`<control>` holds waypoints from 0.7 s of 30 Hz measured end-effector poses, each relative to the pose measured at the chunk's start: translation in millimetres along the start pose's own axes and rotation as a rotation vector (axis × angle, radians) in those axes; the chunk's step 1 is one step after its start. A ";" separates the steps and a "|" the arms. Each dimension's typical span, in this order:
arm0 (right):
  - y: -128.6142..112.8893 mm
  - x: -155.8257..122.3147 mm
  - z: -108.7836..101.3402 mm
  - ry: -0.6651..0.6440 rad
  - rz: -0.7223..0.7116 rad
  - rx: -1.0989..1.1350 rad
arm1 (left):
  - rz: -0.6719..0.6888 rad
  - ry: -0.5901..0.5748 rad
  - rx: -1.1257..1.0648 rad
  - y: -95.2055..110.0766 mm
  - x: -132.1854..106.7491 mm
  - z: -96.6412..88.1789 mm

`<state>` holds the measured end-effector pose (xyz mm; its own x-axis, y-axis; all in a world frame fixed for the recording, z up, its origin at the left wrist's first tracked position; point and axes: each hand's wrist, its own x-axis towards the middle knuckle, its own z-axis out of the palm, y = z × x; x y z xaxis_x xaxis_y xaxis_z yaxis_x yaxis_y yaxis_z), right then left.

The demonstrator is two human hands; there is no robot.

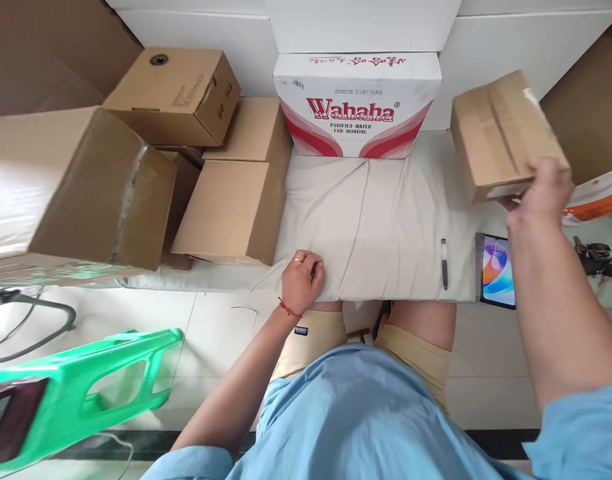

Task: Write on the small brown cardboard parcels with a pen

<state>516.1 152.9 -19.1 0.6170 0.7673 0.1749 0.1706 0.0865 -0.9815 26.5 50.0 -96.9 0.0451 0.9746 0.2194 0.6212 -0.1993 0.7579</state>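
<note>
My right hand (543,190) grips the near edge of a brown cardboard box (506,130), thumb on top and fingers underneath. The box is tilted at the right side of the cloth-covered table, with a dark strip running along its top. At the table's front edge rests my left hand (304,275), its fingers curled into a loose fist with nothing visible in them. A ring and a red string bracelet are on that hand and wrist. A pen (445,263) and a phone (499,270) with a lit screen lie below the held box.
A white and red Wahaha water carton (359,110) stands at the back. Several brown boxes are stacked at left, among them a small box (171,87) and a large box (101,187). A green stool (86,387) stands on the floor; a black object (596,257) lies far right.
</note>
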 end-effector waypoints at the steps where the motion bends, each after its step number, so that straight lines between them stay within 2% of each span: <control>1: -7.1 -11.9 -6.4 0.036 0.094 0.129 | -0.006 -0.006 -0.036 0.3 -3.5 -2.2; 2: -15.3 -26.7 -8.8 -0.021 0.161 0.232 | -0.017 -0.008 -0.077 0.7 -5.8 -4.2; 4: -31.0 -62.2 0.2 -0.187 0.262 0.340 | -0.053 -0.005 -0.169 3.1 -5.1 -6.3; 7: -43.0 -115.6 39.2 -0.413 0.405 0.404 | -0.122 0.007 -0.353 13.2 10.1 -4.4; 10: -38.6 -153.2 82.5 -0.587 0.582 0.403 | -0.245 0.084 -0.815 28.4 32.3 0.4; 12: -27.9 -167.9 103.8 -0.625 0.622 0.407 | -0.303 0.142 -1.059 35.2 41.9 3.6; 13: -21.0 -172.7 111.6 -0.622 0.606 0.418 | -0.311 0.150 -1.098 36.3 43.7 5.2; 17: 8.4 -182.9 128.5 -0.579 0.488 0.421 | -0.334 0.125 -0.980 23.7 38.0 11.1; 21: 23.8 -187.4 134.3 -0.542 0.368 0.373 | -0.365 0.316 -0.820 0.1 42.0 10.4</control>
<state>301.4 96.6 -85.7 0.1034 0.9851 -0.1377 -0.3045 -0.1005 -0.9472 36.6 92.0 -94.0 -0.3317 0.9420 -0.0509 -0.1925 -0.0148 0.9812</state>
